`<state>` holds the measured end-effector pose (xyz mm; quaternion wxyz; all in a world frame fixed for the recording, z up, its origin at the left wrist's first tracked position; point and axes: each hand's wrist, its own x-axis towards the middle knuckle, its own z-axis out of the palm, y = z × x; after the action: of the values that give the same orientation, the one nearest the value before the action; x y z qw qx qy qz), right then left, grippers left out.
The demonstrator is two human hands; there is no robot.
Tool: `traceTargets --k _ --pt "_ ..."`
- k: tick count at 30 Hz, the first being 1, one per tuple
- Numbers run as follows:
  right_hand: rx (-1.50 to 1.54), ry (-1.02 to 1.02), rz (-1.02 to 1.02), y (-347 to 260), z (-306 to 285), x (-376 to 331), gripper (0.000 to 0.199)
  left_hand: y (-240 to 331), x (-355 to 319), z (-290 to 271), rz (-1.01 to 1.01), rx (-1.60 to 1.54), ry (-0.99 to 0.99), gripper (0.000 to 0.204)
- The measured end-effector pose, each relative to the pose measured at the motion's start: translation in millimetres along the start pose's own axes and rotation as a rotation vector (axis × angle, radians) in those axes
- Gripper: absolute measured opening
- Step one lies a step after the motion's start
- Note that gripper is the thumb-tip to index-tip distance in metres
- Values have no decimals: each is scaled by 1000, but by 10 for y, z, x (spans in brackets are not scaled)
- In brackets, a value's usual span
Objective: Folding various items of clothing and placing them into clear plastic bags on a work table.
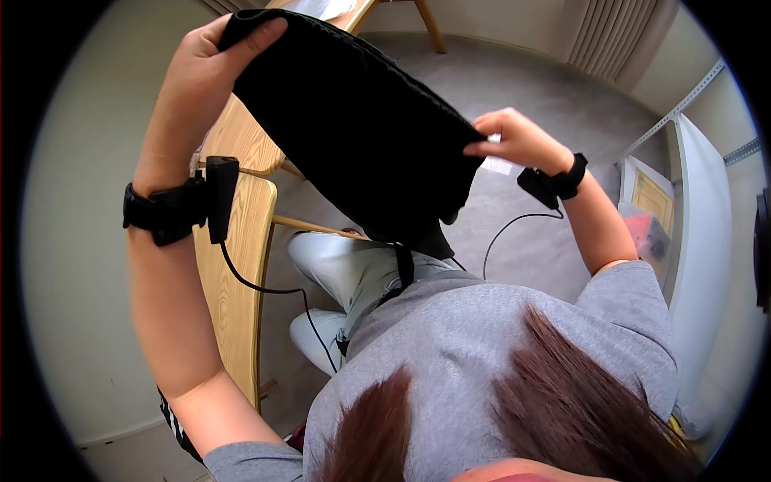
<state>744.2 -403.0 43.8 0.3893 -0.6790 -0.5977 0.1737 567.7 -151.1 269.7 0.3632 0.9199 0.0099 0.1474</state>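
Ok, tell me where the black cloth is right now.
In the head view, the black cloth is at upper centre, held up between the left hand on its left and the right hand on its right, above the grey floor.

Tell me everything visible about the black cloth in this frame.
The black cloth looks like soft, matte fabric, its detail mostly lost in darkness. It is raised and spread, its long top edge, apparently seamed or folded, slanting down to the right. The left hand grips the upper-left end, thumb on top; the right hand pinches the right end. A narrower part hangs below; whether it touches the lap is unclear.
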Motion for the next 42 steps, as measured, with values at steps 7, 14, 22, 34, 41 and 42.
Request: traceTargets --k 7,14,22,34,41,42 --pt "-112 659 9 -448 -1178 232 4 -460 -18 -299 -116 47 -34 25" --pt "-512 672 48 -685 -1605 282 22 -424 131 -43 13 15 -92 36" --pt "-744 637 7 -607 -1687 290 24 -639 100 -74 86 140 -121 27" --pt "-438 605 -151 -385 -1183 -160 15 -551 -240 122 43 359 -138 12" --pt "-364 582 -84 -395 -1062 -225 19 -579 -357 50 -144 186 -134 21" --pt "-360 582 -109 -414 -1055 -218 19 -584 -370 53 -117 252 -138 22"
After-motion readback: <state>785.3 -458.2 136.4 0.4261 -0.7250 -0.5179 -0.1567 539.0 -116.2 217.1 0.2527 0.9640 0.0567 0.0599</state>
